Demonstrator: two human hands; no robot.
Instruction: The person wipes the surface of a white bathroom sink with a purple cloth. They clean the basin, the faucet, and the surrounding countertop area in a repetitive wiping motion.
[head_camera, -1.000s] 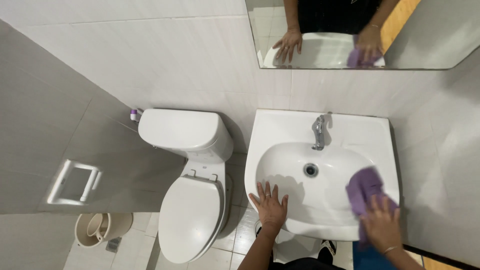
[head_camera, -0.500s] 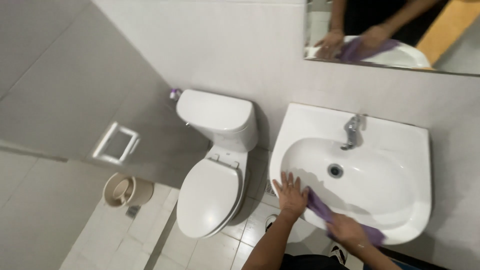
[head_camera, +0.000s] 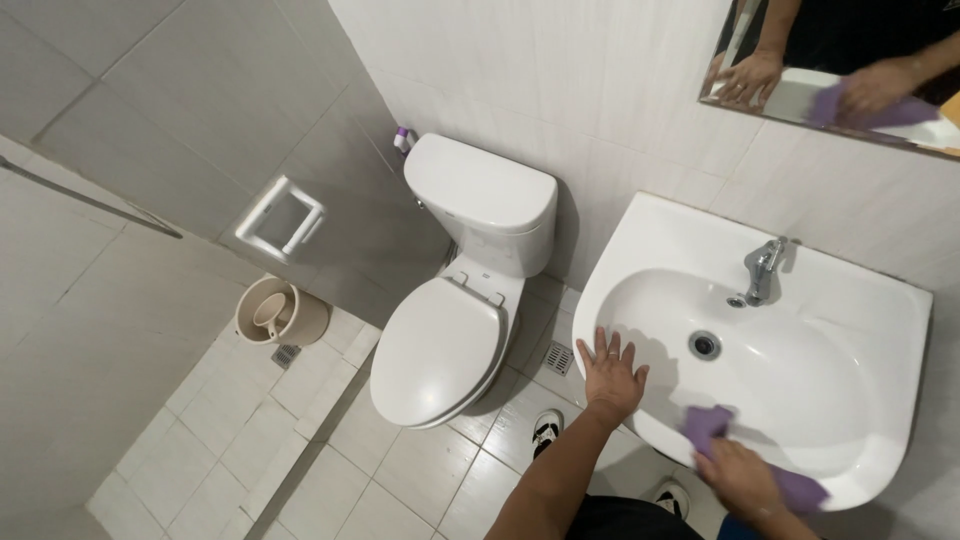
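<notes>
A white wall-hung sink (head_camera: 860, 300) with a chrome tap (head_camera: 762, 268) and a drain (head_camera: 705, 345) fills the right side. My left hand (head_camera: 610, 372) lies flat, fingers spread, on the sink's front-left rim. My right hand (head_camera: 742, 475) presses a purple cloth (head_camera: 708, 425) against the front rim; more of the cloth sticks out past my wrist toward the right. A mirror (head_camera: 850, 70) above reflects both hands and the cloth.
A white toilet (head_camera: 450, 340) with its lid down stands left of the sink, with its tank (head_camera: 480, 190) against the wall. A beige bucket (head_camera: 280, 312) with a scoop sits on the floor tiles. A paper holder (head_camera: 282, 218) hangs on the grey wall. My shoes (head_camera: 546, 428) are below.
My right hand has slid the purple cloth from the sink's right rim leftward along the front rim. The left hand stays on the rim. The view has swung left.
</notes>
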